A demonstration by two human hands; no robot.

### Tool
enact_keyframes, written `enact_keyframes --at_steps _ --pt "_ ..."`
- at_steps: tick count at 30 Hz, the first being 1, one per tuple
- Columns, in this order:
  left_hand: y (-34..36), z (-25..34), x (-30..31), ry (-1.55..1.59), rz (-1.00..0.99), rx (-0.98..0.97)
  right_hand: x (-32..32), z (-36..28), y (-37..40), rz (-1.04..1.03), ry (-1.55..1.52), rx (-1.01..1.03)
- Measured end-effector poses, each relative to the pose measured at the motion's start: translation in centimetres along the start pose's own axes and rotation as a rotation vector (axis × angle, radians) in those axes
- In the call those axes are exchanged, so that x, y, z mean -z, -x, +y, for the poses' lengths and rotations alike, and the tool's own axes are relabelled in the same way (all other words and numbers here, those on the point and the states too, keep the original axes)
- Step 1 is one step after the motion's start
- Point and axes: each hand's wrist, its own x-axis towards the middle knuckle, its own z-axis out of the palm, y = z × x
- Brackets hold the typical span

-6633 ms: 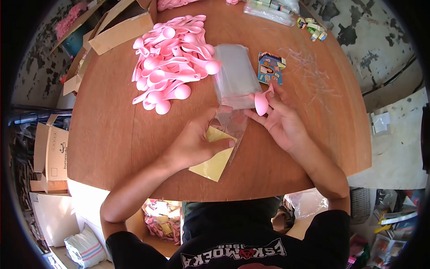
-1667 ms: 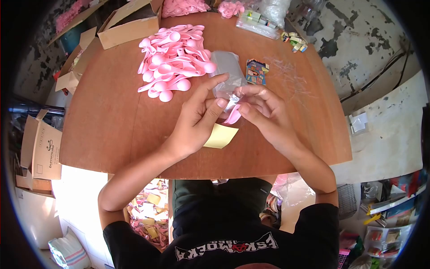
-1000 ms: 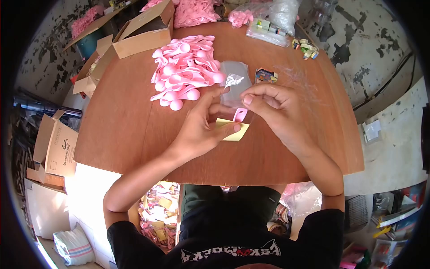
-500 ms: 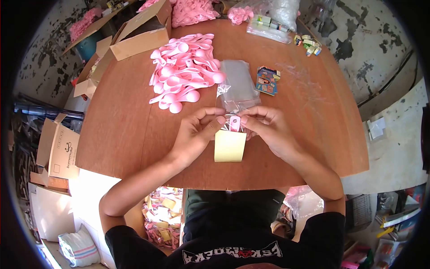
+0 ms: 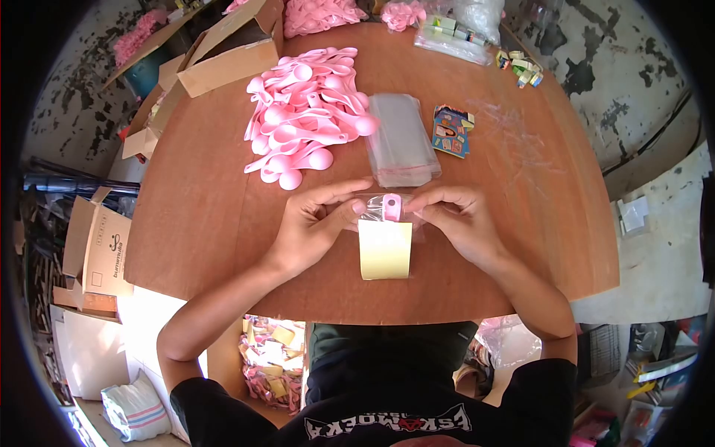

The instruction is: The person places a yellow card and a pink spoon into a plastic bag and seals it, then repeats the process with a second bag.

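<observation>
Between my hands is a small clear plastic bag (image 5: 372, 208), with the end of a pink spoon handle (image 5: 392, 211) showing in its upper part. A pale yellow card (image 5: 385, 253) hangs below, with the rest of the spoon hidden behind it. My left hand (image 5: 316, 223) pinches the bag's left edge between thumb and fingers. At the right edge, my right hand (image 5: 456, 220) pinches the bag likewise. Just beyond my fingers lies a stack of clear bags (image 5: 404, 138). Left of that stack is a heap of pink spoons (image 5: 305, 112).
Small blue printed cards (image 5: 451, 132) lie right of the bag stack. Small boxes (image 5: 521, 68) and a plastic pack (image 5: 450, 46) sit at the table's far right. An open cardboard box (image 5: 231, 67) stands far left. Below the near edge, a box holds many packed pieces (image 5: 274, 357).
My hands have moved slightly apart, stretching the top of the bag sideways. The bag and yellow card sit a little lower, and the stack's near end is now uncovered.
</observation>
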Motion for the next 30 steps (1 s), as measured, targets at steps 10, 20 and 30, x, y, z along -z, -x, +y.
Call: enact_keyframes --at_steps 10,20,30 --pt "-0.1 -1.0 1.4 -0.254 -0.126 -0.159 0.3 -0.4 0.0 -0.133 0.111 0.187" --pt "1.8 1.1 0.7 -0.190 -0.106 0.019 -1.1 0.8 1.3 -0.131 -0.063 0.175" --pt "15.8 3.2 4.4 -0.602 -0.332 0.189 -0.5 1.5 1.3 -0.045 0.160 0.213"
